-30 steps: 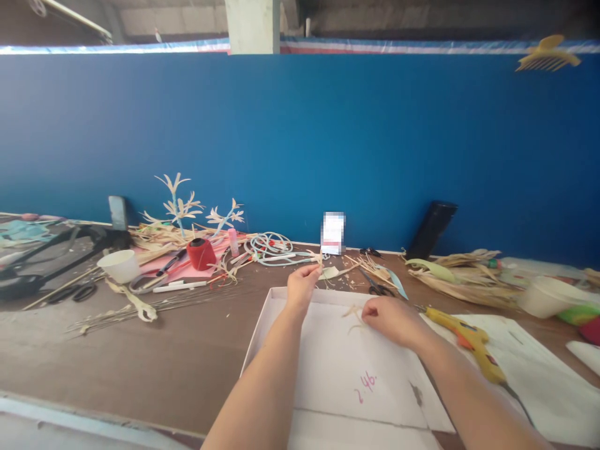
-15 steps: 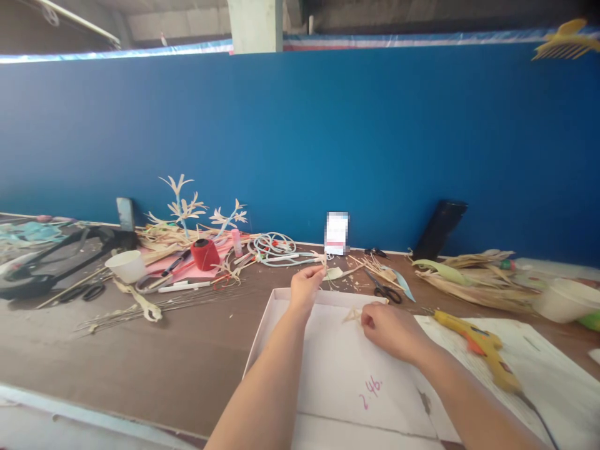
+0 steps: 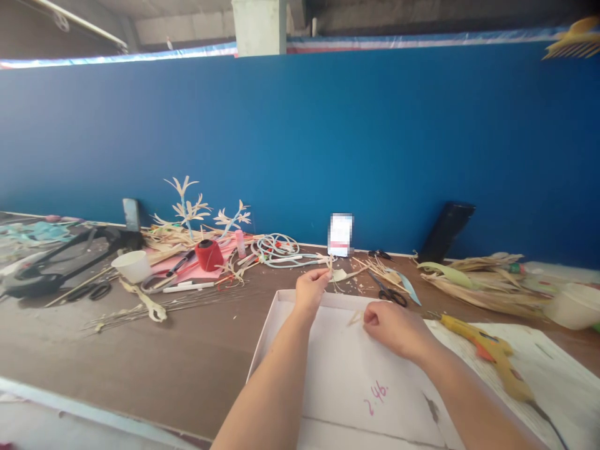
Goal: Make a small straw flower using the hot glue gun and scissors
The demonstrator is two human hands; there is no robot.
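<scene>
Soft, diffuse light covers the worktop (image 3: 187,369), while the ceiling (image 3: 422,17) sits dim. The blue partition (image 3: 281,137) pales leftward and darkens at right. A small panel (image 3: 340,232) glares white, coarsely pixelated. The pale strip (image 3: 355,319) at the right hand (image 3: 394,326) looks smeared; wide-angle stretching distorts the edges.

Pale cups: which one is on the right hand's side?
The cup beside the dry husks, right of the right hand; the other cup stands left of the red spool.
</scene>
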